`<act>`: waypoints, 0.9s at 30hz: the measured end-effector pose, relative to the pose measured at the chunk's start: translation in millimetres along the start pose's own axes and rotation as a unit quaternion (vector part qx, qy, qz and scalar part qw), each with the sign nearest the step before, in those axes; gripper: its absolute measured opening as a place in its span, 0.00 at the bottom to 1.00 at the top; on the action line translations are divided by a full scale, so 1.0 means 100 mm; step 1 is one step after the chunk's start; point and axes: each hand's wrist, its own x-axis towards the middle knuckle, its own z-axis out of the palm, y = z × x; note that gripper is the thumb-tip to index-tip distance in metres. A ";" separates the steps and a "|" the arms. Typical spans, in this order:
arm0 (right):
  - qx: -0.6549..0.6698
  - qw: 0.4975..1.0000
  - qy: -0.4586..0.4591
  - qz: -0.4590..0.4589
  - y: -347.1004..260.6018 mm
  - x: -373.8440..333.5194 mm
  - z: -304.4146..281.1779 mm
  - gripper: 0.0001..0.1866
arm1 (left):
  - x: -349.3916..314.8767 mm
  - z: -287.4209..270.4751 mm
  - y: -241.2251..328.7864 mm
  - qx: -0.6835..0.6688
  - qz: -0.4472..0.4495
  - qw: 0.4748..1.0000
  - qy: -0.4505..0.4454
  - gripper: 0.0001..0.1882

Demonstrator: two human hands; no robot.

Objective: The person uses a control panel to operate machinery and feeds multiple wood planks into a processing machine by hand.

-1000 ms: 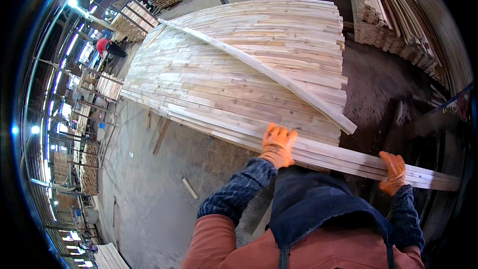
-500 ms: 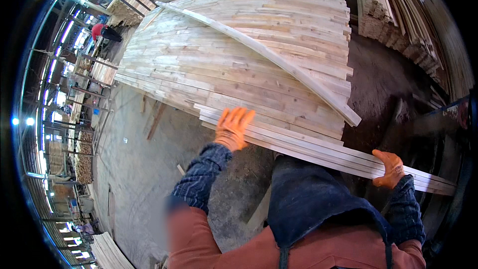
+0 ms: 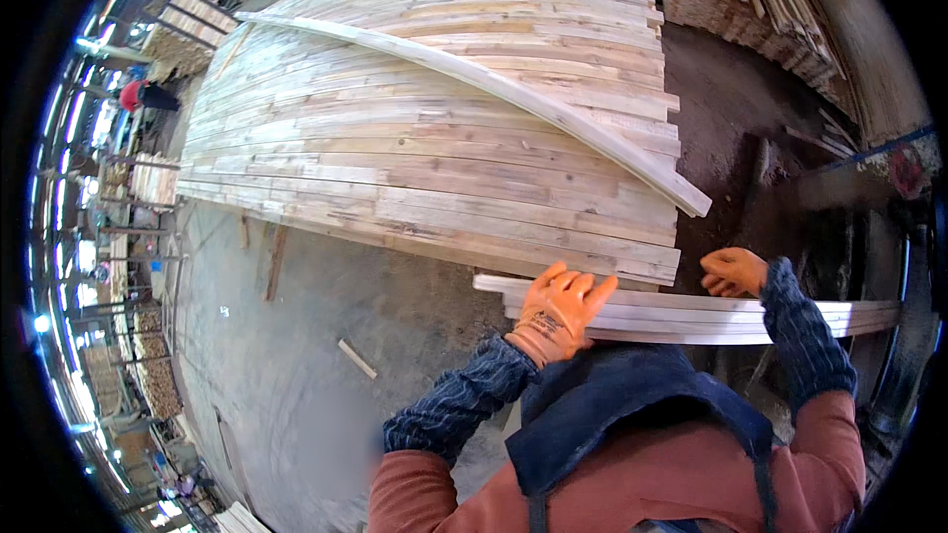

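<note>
While the left orange-gloved hand [image 3: 565, 314] lies over the long, pale, squared wooden strips [image 3: 671, 318], grip unclear, we note the right orange-gloved hand [image 3: 733, 273] now off them, half-open, apparently empty; shifted rightward beside the broad pale-timber stack [image 3: 425, 143], they have one hand's guidance.

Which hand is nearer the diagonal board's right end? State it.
Right: the right hand is just below that end of the diagonal board, apart from it; the left hand is farther down-left, on the strips.
</note>
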 end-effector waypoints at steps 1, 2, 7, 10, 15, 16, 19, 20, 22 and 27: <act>0.098 0.988 -0.120 0.020 0.01 0.22 0.02 0.16 | 0.02 -0.05 0.00 -0.041 0.026 0.999 -0.009 0.49; 0.081 0.985 -0.151 0.004 -0.09 0.28 0.15 0.19 | -0.01 -0.11 -0.10 -0.078 0.056 0.995 0.027 0.47; 0.010 0.986 0.027 0.162 -0.15 0.82 0.54 0.36 | -0.54 0.01 -1.09 -0.464 -0.179 0.867 0.034 0.36; -0.283 0.958 -0.038 -0.028 0.25 1.33 0.45 0.44 | -1.16 0.72 -2.13 -0.520 -0.363 0.745 0.207 0.34; 0.068 0.992 0.070 0.081 0.70 1.75 0.72 0.39 | -1.09 0.59 -3.00 -0.665 -0.563 0.370 0.321 0.38; 0.114 0.987 0.087 0.076 0.70 1.80 0.78 0.36 | -1.06 0.68 -3.13 -0.694 -0.540 0.342 0.331 0.40; 0.189 0.974 0.122 -0.013 1.22 1.98 0.82 0.32 | -0.86 0.84 -3.39 -0.694 -0.547 0.332 0.330 0.43; 0.228 0.964 0.099 -0.091 1.62 2.03 0.75 0.33 | -0.79 0.88 -3.42 -0.683 -0.561 0.341 0.319 0.44; 0.354 0.930 0.096 -0.038 1.59 2.03 0.85 0.40 | -0.78 0.86 -3.38 -0.689 -0.566 0.315 0.325 0.43; 0.311 0.898 0.277 0.143 0.59 1.56 1.22 0.42 | -0.88 0.97 -3.39 -0.712 -0.553 0.206 0.379 0.43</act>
